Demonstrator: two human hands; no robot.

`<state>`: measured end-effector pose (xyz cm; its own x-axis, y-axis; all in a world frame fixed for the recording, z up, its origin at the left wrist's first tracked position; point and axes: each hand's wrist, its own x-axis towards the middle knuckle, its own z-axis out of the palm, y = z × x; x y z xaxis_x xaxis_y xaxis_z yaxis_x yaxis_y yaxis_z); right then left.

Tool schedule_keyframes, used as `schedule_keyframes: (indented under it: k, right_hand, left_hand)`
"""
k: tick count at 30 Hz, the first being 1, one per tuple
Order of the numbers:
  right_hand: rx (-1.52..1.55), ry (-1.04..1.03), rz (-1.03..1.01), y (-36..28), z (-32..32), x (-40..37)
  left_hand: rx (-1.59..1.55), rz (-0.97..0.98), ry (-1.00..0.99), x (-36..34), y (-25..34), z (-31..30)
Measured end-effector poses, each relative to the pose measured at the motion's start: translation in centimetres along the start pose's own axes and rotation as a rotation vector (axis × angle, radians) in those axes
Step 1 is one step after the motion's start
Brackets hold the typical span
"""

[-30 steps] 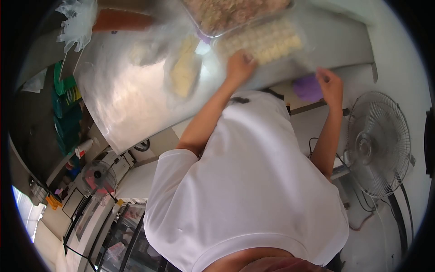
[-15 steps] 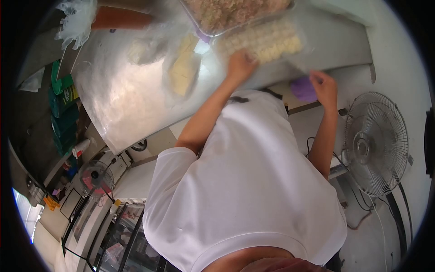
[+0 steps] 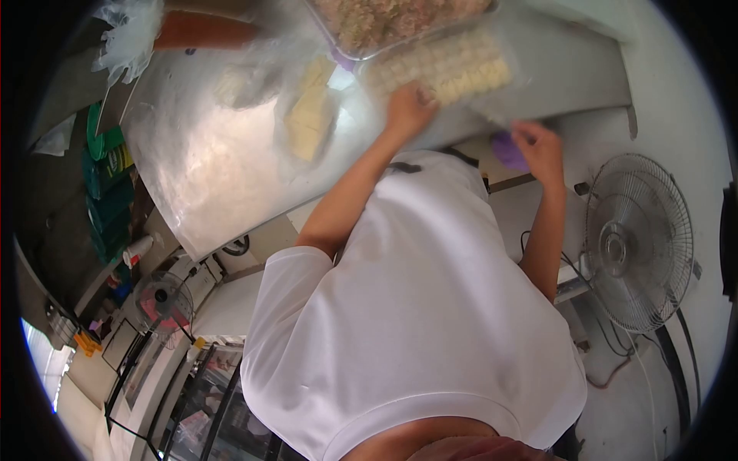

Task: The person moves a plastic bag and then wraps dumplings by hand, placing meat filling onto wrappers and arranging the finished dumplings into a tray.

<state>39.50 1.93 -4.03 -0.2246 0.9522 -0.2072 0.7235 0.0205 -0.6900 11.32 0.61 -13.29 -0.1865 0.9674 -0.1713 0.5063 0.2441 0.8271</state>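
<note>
Fingers curled together, my left hand (image 3: 411,110) is at the near edge of a clear tray of pale dumplings (image 3: 461,67); what it grips is too small to tell. My right hand (image 3: 540,150), blurred, is pinched closed to the right of the tray, beside the table edge. Something thin and pale extends from its fingertips toward the tray, too smeared to name. Behind the dumplings is a clear container of pinkish minced filling (image 3: 400,23). Pale yellow wrapper sheets (image 3: 310,115) lie left of my left hand.
The metal table (image 3: 215,161) has its near edge at my waist. A purple object (image 3: 508,150) is behind my right hand. A large fan (image 3: 639,242) stands at the right, a smaller fan (image 3: 163,301) at the lower left. Crumpled clear plastic (image 3: 131,38) hangs at the upper left.
My right hand has moved slightly left, toward the dumpling tray, with the pale thing at its fingertips. My left hand has stayed nearly still.
</note>
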Motion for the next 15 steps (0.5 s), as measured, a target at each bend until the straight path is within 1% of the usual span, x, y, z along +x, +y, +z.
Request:
schedule_keyframes:
  k: [1,3,4,6,8,10,12,14,15]
  right_hand:
    - [0.0,-0.001,-0.002,-0.5,0.0,-0.1]
    - [-0.014,-0.075,0.074,-1.3,0.1,-0.1]
    - [-0.013,-0.078,0.071,-1.2,0.2,-0.1]
    - [0.034,-0.081,0.005,-0.6,0.5,0.1]
    - [0.031,-0.08,0.0,0.2,0.5,0.3]
    - [0.038,-0.089,-0.018,0.2,0.3,0.7]
    - [0.062,-0.056,0.105,-0.2,-0.2,0.6]
    - [0.119,-0.055,0.093,1.0,-0.2,0.7]
    - [0.166,-0.035,0.093,1.3,-0.1,0.7]
  left_hand:
    - [0.0,0.0,0.002,0.1,-0.1,0.2]
    - [-0.006,0.009,-0.003,0.2,0.0,0.3]
    - [-0.005,0.007,0.0,0.1,0.2,0.4]
    - [0.065,-0.032,-0.04,0.1,0.8,0.2]
    - [0.117,-0.031,-0.053,-0.2,1.5,-0.5]
    - [0.179,-0.042,-0.053,-0.9,2.7,-2.5]
    - [0.259,-0.007,0.088,-1.9,3.6,-5.1]
    - [0.314,0.111,0.339,-2.5,1.1,-8.4]
    - [0.341,0.081,0.422,-2.6,-0.7,-10.1]
